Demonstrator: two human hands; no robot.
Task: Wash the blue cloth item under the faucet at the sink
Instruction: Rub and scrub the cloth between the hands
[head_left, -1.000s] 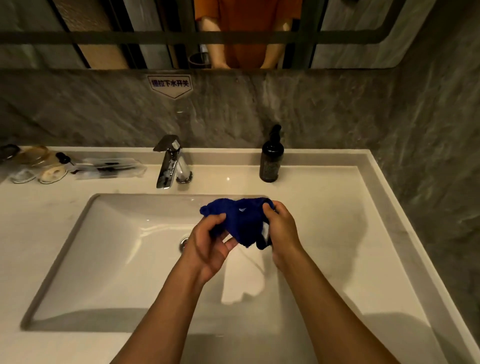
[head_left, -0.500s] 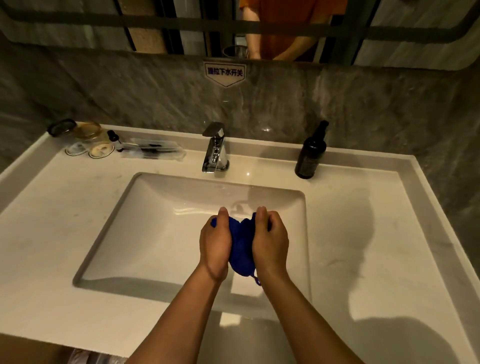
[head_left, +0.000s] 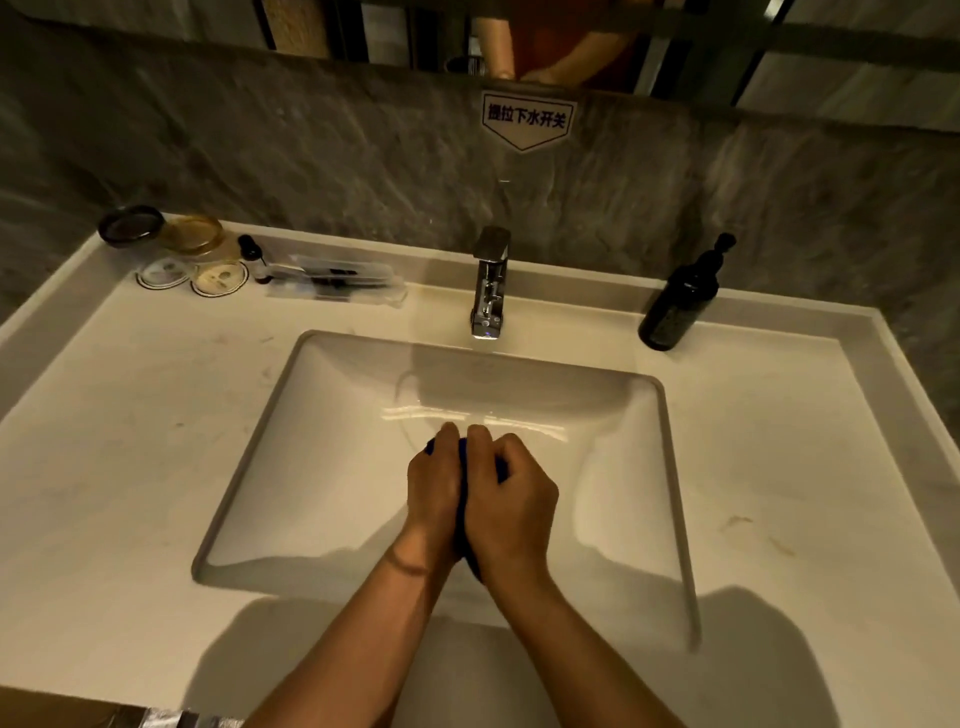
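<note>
I see the blue cloth (head_left: 462, 499) squeezed between my two palms, over the white sink (head_left: 332, 467) basin and nearer me than the faucet (head_left: 488, 283); only a thin blue strip shows. My left hand (head_left: 434, 491) and right hand (head_left: 511, 501) are curled closed against it, pressed together. Whether water runs, I can't quite tell in this dim light.

Faucet (head_left: 488, 283) behind sink (head_left: 291, 415); bottle (head_left: 678, 301) right.
</note>
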